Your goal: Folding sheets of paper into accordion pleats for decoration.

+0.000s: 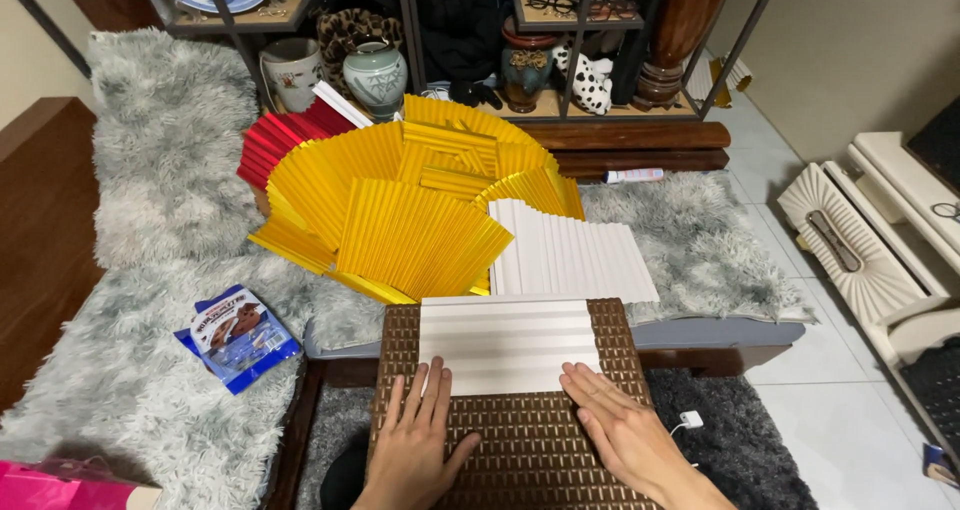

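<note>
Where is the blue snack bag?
In the head view, the blue snack bag lies at the left on the grey fluffy blanket, left of the brown woven board and below the yellow pleated papers.

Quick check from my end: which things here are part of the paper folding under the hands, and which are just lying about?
In use:
- white pleated sheet under both hands
- left hand and right hand, flat on it
- brown woven board
- white folded sheet
- yellow folded sheets
- red folded sheets

Lying about:
- blue snack bag
- vases on the shelf
- white charger
</note>
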